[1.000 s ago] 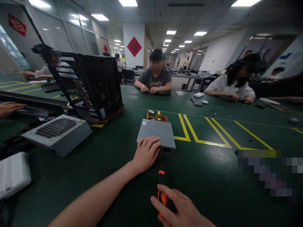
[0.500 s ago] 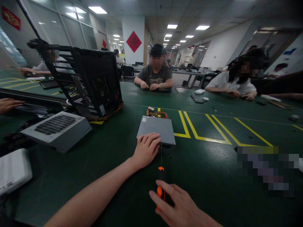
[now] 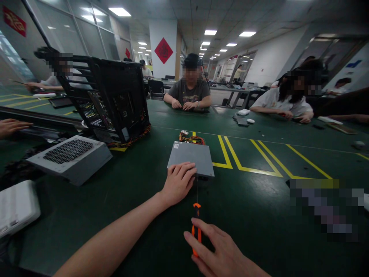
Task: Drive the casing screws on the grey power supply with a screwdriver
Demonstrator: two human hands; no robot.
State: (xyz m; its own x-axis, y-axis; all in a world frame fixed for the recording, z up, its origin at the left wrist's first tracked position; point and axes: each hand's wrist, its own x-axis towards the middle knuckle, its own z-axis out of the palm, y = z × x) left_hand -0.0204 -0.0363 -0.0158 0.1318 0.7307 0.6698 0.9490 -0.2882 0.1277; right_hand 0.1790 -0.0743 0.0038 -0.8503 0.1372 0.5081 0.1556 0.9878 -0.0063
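Observation:
A grey power supply unit (image 3: 191,156) lies flat on the green table, its coloured cable bundle (image 3: 191,139) at the far side. My left hand (image 3: 178,182) is closed over its near edge, fingers across the top; the thumb is hidden. An orange and black screwdriver (image 3: 196,211) points away from me, its thin shaft reaching the unit's near side. Its tip is too small to make out. My right hand (image 3: 215,246) holds the handle between thumb and fingers, partly covering it.
Left of my arm are a second power supply (image 3: 70,157), an open black computer case (image 3: 115,100) and a white device (image 3: 19,207). Yellow tape lines (image 3: 259,173) mark the table at right. A person (image 3: 188,90) sits opposite; another person's hand (image 3: 13,127) shows at far left.
My right hand's fingers have shifted slightly on the screwdriver, and the orange and black pattern of its handle has turned. My left hand and the power supply unit stay in place.

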